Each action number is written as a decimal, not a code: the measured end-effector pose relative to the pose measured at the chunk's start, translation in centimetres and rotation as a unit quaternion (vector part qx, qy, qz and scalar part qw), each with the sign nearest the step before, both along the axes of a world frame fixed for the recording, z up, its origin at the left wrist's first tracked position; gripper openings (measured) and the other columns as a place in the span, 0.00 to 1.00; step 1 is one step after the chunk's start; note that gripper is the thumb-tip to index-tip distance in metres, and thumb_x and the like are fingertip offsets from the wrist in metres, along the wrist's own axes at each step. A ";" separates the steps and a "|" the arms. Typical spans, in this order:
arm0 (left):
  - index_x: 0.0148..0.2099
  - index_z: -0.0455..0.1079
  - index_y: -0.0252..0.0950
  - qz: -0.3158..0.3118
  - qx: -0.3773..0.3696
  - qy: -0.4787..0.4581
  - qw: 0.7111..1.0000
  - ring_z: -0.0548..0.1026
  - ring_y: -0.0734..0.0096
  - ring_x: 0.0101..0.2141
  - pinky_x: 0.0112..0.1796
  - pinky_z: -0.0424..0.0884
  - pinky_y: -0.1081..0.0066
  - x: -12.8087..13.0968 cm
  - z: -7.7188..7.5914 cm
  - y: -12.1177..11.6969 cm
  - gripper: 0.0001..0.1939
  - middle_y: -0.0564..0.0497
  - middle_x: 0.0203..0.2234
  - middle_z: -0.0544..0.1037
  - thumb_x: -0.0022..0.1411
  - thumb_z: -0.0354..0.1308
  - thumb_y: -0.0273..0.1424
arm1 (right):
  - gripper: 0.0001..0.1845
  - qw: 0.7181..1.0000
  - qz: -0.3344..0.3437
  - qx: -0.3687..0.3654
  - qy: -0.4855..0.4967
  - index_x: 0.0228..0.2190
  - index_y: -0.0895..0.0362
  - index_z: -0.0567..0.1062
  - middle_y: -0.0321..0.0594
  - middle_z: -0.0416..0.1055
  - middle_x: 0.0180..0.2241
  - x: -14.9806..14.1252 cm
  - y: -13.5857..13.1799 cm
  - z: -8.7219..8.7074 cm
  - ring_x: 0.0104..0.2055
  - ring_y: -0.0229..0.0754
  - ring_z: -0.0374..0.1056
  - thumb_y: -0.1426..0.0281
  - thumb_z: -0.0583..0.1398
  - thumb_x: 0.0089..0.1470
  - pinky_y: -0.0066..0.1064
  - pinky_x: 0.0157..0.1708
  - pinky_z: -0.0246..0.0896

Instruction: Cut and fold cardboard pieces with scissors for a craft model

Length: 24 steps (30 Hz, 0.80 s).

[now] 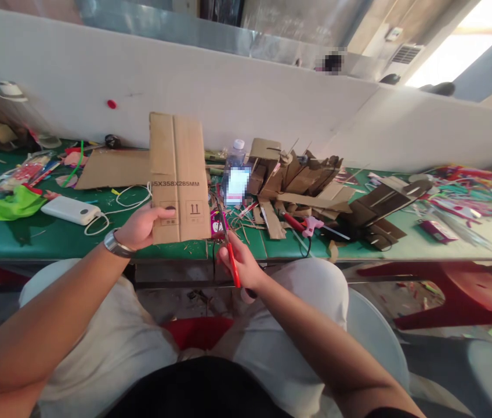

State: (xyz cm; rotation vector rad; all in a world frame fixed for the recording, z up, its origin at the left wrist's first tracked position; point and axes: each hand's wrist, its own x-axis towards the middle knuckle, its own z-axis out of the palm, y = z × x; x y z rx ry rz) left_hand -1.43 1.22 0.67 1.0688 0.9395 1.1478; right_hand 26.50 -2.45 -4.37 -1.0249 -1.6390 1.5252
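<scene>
My left hand (141, 225) grips a piece of cardboard (180, 168) by its lower left edge, thumb across the printed face. The piece stands nearly upright above the front of the green table and carries box printing and a vertical crease. In my right hand (241, 258) is a pair of scissors (234, 264) with red handles. Their blades point up and away, close beside the cardboard's lower right edge; whether they touch it I cannot tell. Behind the scissors a lit phone (238, 184) leans near a clear bottle (237, 152) with a white cap.
Cardboard constructions (298, 168) and scraps crowd the green table (133, 247) on the right, with a red-and-pink glue gun (302, 224) before them. A white power bank (71, 210) with a cable lies left, near bright green cloth (8, 204). A white partition (76, 87) rises behind.
</scene>
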 end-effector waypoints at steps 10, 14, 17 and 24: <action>0.52 0.76 0.40 -0.021 0.068 0.136 0.988 0.82 0.59 0.36 0.35 0.77 0.66 -2.1 0.0 1.8 0.25 0.49 0.37 0.85 0.53 0.74 0.39 | 0.44 0.997 -0.002 0.015 0.078 0.59 0.57 0.73 0.34 0.73 0.26 0.4 0.5 0.6 0.18 0.33 0.61 0.34 0.58 0.62 0.24 0.16 0.56; 0.47 0.77 0.38 0.063 0.091 0.234 0.966 0.81 0.60 0.34 0.33 0.73 0.68 -2.0 0.0 2.2 0.29 0.47 0.35 0.85 0.56 0.71 0.56 | 0.40 0.997 0.005 -0.006 0.081 0.59 0.55 0.72 0.35 0.73 0.30 0.2 0.3 0.4 0.22 0.34 0.63 0.36 0.58 0.64 0.27 0.20 0.59; 0.46 0.79 0.37 0.113 0.126 0.306 0.937 0.81 0.58 0.35 0.33 0.72 0.68 -2.6 -0.1 2.7 0.32 0.45 0.35 0.86 0.55 0.71 0.60 | 0.38 0.996 0.064 -0.021 0.051 0.61 0.53 0.71 0.37 0.74 0.38 0.5 0.1 0.6 0.31 0.38 0.71 0.39 0.62 0.63 0.31 0.32 0.68; 0.48 0.81 0.37 0.099 0.131 0.369 0.915 0.82 0.59 0.33 0.31 0.71 0.68 -4.9 0.2 3.4 0.33 0.44 0.35 0.87 0.55 0.71 0.60 | 0.39 0.987 0.145 -0.070 0.015 0.58 0.52 0.69 0.38 0.71 0.42 0.4 -0.5 0.6 0.36 0.39 0.73 0.37 0.64 0.60 0.33 0.38 0.70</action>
